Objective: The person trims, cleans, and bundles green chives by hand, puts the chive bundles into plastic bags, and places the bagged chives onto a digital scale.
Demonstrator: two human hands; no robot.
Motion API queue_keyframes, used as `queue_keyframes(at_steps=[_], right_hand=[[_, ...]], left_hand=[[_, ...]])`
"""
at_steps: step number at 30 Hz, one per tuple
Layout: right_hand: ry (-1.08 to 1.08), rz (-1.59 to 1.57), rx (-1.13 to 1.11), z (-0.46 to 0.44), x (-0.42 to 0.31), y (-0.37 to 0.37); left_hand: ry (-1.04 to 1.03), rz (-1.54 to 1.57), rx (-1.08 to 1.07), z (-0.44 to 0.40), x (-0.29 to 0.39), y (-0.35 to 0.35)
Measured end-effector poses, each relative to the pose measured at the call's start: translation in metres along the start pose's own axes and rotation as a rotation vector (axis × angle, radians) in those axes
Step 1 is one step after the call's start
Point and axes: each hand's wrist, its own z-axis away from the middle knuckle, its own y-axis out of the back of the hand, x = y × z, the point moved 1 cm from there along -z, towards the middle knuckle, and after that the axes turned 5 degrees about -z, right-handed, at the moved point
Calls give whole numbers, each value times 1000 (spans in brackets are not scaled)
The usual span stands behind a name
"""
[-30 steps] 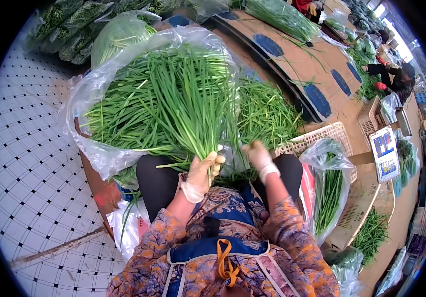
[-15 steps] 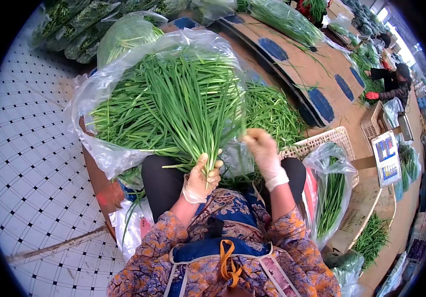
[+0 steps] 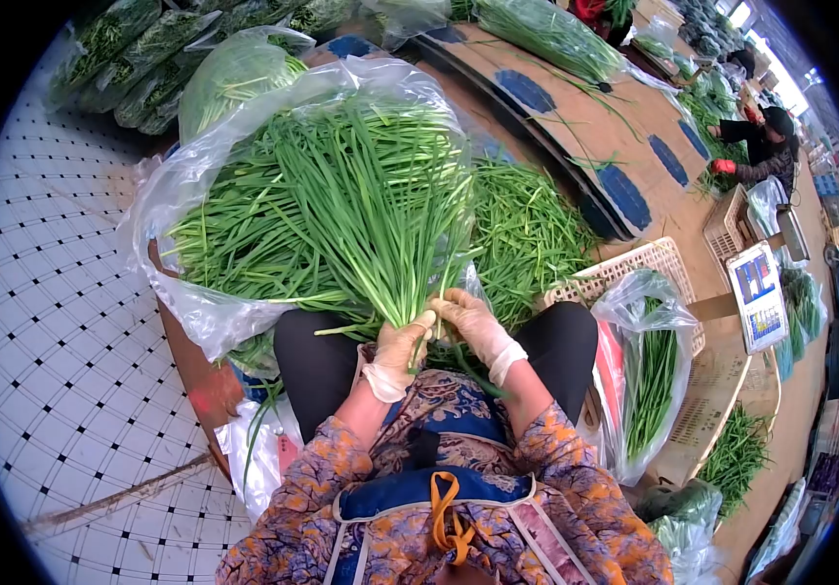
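Note:
My left hand (image 3: 400, 353), in a thin pale glove, is closed round the base of a fanned bunch of garlic chives (image 3: 366, 214). The leaves spread up and away from me over a loose heap of chives (image 3: 234, 244) in an opened clear plastic bag (image 3: 190, 175). Beside the left, my gloved right hand (image 3: 473, 330) is closed with its fingertips pinched on a few chive stalks at the bunch's lower right side. A green leaf trails below it. The fingertips of both hands nearly touch, so the stalk ends are partly hidden.
More loose chives (image 3: 527, 229) lie right of the bag. A plastic crate (image 3: 668, 258), a bagged chive bundle (image 3: 649, 390) and a scale display (image 3: 759, 297) stand at the right. Behind is a brown board (image 3: 576, 127). A co-worker (image 3: 766, 156) sits far right.
My right hand has come down and left to the base of the bunch and now pinches stalks there. My left hand keeps its hold, slightly lower. The view has shifted slightly.

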Motion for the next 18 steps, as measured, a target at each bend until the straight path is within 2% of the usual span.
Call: queue_keyframes(at_steps=[3,4,5,6,7,8,9,11,13,15,16,18], right_hand=[[107,39,16,-8,12,5],[231,133,45,-7,12,11],[205,393,159,-5,9,22],[615,738,209,-2,1,34],[641,805,318,3,-5,44],[890,976,568,-1,-5,53],[861,831,545,10,-28,52],[1043,590,486,37,-67,30],[963,185,232,40,-75,-1],[622,-541,-335,33,-59,-27],[776,-109,-171,30,-41,-44],[970,1015,122,29,-33,-56]], left_hand=[[33,-41,57,2,6,4],[-18,20,88,5,9,2],[-75,1,145,6,11,3],[-115,23,63,8,13,10],[-155,47,-18,10,15,20],[-210,65,-55,10,12,26],[-211,70,-47,10,11,28],[-267,187,-153,10,10,29],[-234,207,-129,13,8,22],[-129,302,-157,12,3,19],[-102,303,-132,9,-3,19],[-99,401,-138,5,-7,17]])
